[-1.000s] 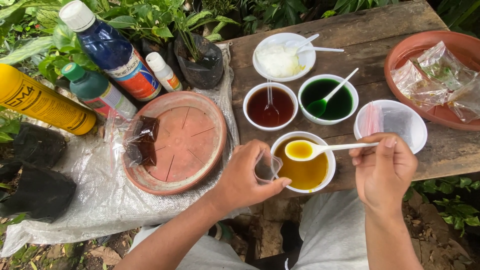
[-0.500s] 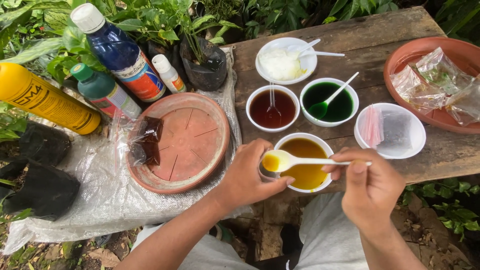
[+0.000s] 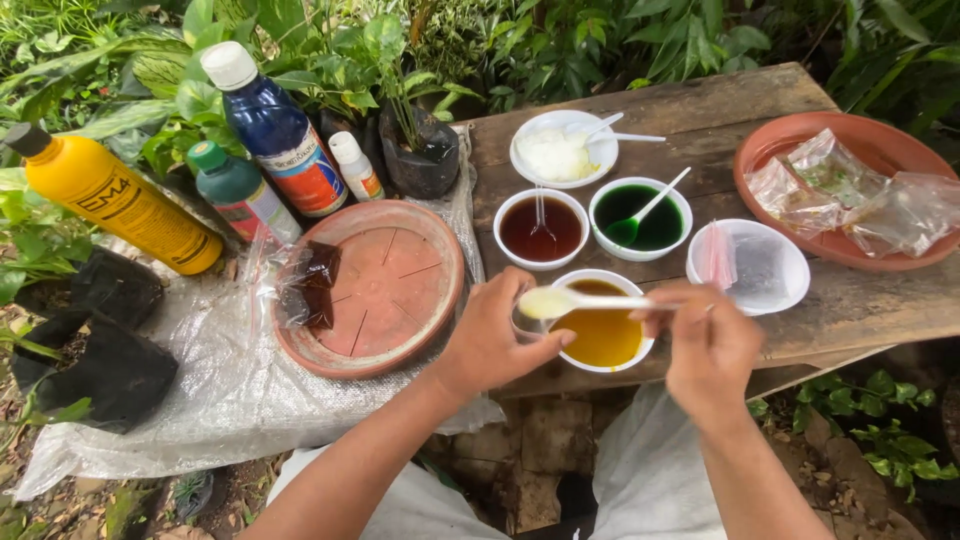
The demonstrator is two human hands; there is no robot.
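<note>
While the left hand [image 3: 495,340] pinches a small clear bag [image 3: 527,322], the right hand [image 3: 705,345] clamps a white spoon [image 3: 580,300] (handle running rightward), bowl directly above the bag's mouth.

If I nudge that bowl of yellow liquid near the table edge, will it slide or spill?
The bowl of yellow liquid looks fairly full, so a nudge would probably slosh it. It seems light plastic, likely to slide on the wooden table, and sits near the edge.

Soft, even daylight falls from above, with faint shadows and no harsh glare; focus is sharp centrally, and wide-angle distortion bends the edges.
</note>
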